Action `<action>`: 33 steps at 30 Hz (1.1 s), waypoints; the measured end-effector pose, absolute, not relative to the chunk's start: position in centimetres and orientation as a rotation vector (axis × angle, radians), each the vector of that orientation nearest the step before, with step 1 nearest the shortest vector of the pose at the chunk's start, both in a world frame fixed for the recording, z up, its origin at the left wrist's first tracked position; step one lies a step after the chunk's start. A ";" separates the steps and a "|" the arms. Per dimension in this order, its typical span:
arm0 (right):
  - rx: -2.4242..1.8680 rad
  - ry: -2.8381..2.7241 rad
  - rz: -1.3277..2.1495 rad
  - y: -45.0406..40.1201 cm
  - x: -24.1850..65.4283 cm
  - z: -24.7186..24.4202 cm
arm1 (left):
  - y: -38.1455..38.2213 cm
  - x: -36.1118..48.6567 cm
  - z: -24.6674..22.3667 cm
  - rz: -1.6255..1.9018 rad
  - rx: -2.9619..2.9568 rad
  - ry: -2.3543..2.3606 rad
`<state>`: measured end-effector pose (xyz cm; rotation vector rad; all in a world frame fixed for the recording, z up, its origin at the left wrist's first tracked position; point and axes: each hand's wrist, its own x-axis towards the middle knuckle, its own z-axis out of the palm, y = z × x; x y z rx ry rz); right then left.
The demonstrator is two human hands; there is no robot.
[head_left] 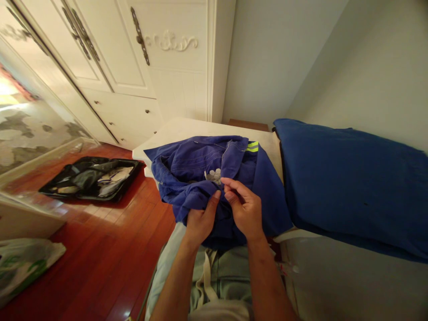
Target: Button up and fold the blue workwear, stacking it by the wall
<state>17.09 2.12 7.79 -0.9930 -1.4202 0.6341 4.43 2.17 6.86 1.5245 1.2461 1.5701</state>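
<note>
A blue work jacket (203,156) with pale stitching and a yellow-green reflective strip (253,146) lies bunched on a white surface in front of me. My left hand (201,219) grips a fold of it, thumb on top, fingers hidden under the cloth. Beside it my right hand (246,208) is closed in a pinch, thumb and forefinger at the jacket; whatever they hold is too small to make out. Just beyond the fingertips, a cluster of small white rounded pieces (214,175) rests on the cloth.
On the right is a large dark blue cushion-like item (351,187). A white wardrobe (180,84) stands behind the white tabletop (174,129). An open black suitcase (115,196) with things inside lies on the red wooden floor (110,263); a plastic bag (30,263) is at left.
</note>
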 end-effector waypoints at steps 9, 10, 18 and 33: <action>-0.969 -1.358 0.762 2.1 17.2 7.5 | 2.1 4.9 6.6 1.566 1.351 1.218; -0.973 -1.328 0.781 2.1 17.3 7.4 | 2.0 4.9 6.6 1.578 1.306 1.200; -0.986 -1.354 0.816 2.2 17.7 7.2 | 2.2 5.1 5.8 1.533 0.800 0.914; -1.068 -1.561 0.467 1.2 16.8 8.1 | 2.2 4.7 6.3 1.556 0.629 0.931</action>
